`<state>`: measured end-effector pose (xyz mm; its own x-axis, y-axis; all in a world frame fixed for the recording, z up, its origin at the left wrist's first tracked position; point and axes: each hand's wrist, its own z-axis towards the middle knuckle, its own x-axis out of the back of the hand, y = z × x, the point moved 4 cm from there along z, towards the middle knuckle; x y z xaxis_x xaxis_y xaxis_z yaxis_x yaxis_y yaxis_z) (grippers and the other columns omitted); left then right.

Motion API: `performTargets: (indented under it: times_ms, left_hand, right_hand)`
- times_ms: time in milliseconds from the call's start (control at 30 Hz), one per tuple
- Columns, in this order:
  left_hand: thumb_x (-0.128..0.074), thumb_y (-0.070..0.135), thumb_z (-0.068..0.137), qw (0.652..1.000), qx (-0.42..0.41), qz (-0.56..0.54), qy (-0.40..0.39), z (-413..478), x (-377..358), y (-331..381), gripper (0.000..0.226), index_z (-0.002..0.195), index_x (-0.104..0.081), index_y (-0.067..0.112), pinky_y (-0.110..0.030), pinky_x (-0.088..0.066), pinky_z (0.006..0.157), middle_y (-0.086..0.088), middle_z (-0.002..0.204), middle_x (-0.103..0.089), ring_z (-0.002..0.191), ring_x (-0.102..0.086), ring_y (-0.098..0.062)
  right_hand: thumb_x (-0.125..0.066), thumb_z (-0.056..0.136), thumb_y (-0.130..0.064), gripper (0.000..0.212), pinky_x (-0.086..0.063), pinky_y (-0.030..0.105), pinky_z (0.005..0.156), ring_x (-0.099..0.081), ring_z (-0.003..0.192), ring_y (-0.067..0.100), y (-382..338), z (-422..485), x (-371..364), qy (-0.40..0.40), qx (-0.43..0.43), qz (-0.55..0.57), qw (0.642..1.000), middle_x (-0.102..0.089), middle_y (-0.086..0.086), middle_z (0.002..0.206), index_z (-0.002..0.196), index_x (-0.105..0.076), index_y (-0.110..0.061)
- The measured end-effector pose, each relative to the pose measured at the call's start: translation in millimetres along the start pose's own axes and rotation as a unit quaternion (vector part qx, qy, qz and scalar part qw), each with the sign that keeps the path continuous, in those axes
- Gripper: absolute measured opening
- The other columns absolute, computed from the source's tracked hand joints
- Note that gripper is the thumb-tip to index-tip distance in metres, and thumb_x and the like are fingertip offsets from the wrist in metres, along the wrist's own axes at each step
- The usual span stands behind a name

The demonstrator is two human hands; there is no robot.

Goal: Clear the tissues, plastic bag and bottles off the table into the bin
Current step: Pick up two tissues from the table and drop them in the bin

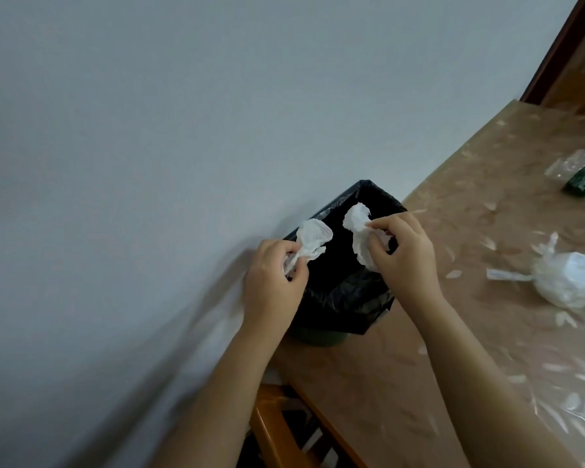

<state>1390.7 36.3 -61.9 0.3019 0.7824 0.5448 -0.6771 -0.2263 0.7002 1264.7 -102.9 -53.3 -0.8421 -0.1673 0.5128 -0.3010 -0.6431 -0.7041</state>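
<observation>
A bin [347, 292] lined with a black bag stands on the floor by the table's left edge. My left hand [272, 282] pinches a crumpled white tissue [313, 238] over the bin's left rim. My right hand [404, 253] grips a second white tissue [358, 231] above the bin's opening. On the table to the right lies a knotted white plastic bag [568, 278]. Farther back at the right edge lies a crushed clear bottle [580, 172] with a green label.
The table [453, 332] wears a brown leaf-patterned cover under clear film. A grey floor spreads to the left. A wooden chair [274, 430] sits under the table's near edge. A dark wooden frame [554, 52] rises at the top right.
</observation>
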Motion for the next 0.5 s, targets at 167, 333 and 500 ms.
performTargets:
  times_ms: [167,333,500]
  left_hand:
    - [-0.067,0.004,0.078,0.998,-0.010,0.012,-0.065,2.9,-11.3,-6.9,0.020,0.098,-0.063,0.005,0.001,-0.031,0.079,-0.003,0.098,-0.058,0.088,-0.052,-0.011]
    - [-0.051,0.027,0.084,0.990,-0.054,0.059,-0.112,-1.7,-8.5,-5.6,0.036,0.108,-0.062,0.003,-0.028,-0.041,0.090,-0.013,0.111,-0.061,0.103,-0.056,-0.024]
    - [-0.043,0.030,0.085,0.978,-0.115,0.111,-0.131,-10.8,0.5,3.0,0.041,0.109,-0.062,0.003,-0.041,-0.046,0.088,-0.015,0.112,-0.062,0.106,-0.057,-0.029]
  right_hand:
    - [-0.060,0.080,-0.002,0.013,-0.041,0.031,0.071,-0.051,0.090,0.023,10.0,2.6,-8.5,-0.007,-0.022,-0.046,0.999,-0.060,0.007,0.095,0.092,-0.065,-0.006]
    - [-0.064,0.081,-0.004,0.019,-0.042,0.035,0.079,-0.053,0.095,0.030,-1.1,-9.8,-7.7,-0.016,-0.006,-0.096,0.995,-0.062,0.013,0.100,0.100,-0.063,-0.004]
    - [-0.066,0.079,-0.005,0.024,-0.047,0.045,0.082,-0.056,0.098,0.035,-17.2,-31.2,-4.3,-0.016,0.017,-0.147,0.989,-0.063,0.017,0.104,0.102,-0.063,-0.001]
